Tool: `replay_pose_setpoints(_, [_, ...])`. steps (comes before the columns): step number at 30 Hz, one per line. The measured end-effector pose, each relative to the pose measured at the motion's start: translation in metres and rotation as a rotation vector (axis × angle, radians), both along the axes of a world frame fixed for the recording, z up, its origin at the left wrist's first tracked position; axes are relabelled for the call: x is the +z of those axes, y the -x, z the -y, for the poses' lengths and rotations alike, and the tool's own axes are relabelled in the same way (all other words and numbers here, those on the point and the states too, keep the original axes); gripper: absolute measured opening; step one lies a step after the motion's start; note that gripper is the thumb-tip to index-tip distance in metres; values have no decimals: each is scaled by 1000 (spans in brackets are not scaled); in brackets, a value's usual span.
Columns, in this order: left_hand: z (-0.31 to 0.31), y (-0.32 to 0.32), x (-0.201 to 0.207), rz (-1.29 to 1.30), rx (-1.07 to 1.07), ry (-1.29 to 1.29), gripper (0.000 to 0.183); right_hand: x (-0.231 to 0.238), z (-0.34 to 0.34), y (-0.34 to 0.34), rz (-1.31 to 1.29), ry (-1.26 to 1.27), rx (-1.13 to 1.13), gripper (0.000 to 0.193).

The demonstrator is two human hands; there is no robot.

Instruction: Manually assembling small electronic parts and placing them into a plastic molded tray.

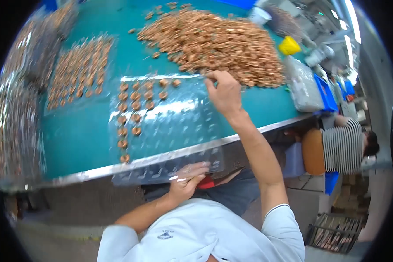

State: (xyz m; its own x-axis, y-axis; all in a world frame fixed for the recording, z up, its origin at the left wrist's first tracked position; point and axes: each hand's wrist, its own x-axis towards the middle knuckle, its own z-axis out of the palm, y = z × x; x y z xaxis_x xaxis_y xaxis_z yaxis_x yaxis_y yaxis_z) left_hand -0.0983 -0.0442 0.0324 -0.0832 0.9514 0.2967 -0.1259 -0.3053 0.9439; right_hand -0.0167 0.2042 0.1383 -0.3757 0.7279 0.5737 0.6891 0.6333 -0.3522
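Note:
A clear plastic tray [179, 126] with rows of small pockets lies on the green table, its near edge jutting past the table's front. Small copper-coloured parts [136, 105] sit in pockets on its left side and along its far row; the right side holds none. My left hand [187, 181] grips the tray's overhanging near edge. Over the tray's far right corner, my right hand [225, 91] has its fingers bent together at the near rim of a big heap of the copper parts [231, 43]. Its fingertips are blurred, so whatever they pinch is hidden.
Left of the tray lies another filled tray [81, 72], beside stacks of filled trays [17, 126]. On the right are a bagged white stack [305, 85], a blue bin [325, 94], a yellow object [289, 45] and a white cup [260, 16]. A person in stripes [343, 146] sits beyond.

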Motion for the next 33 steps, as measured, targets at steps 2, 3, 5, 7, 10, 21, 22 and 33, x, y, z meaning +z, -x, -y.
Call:
replay_pose_setpoints(2, [-1,-8,4,-17,-4,34,17,-12,-19,-39,180,-22,-205,18])
replay_pose_setpoints(3, [0,-11,4,1,8,60,17,-22,-28,-47,300,31,-305,27])
replay_pose_setpoints(5, [2,-11,-8,28,50,85,19,-30,-30,-46,274,270,-325,36])
replay_pose_setpoints(7, [4,-17,-1,101,44,121,22,-34,-31,-54,201,317,-263,40])
replay_pose_setpoints(10, [3,-26,-4,63,-20,139,23,-31,-34,-78,202,225,-226,30])
replay_pose_setpoints(21, [-11,-68,5,86,-288,299,36,2,88,-157,-482,77,-20,12])
replay_pose_setpoints(22, [-13,-75,12,96,-253,300,37,5,116,-167,-478,141,-5,12])
replay_pose_setpoints(33, [-27,-122,8,-483,-466,443,29,-96,244,-219,-561,498,-96,18])
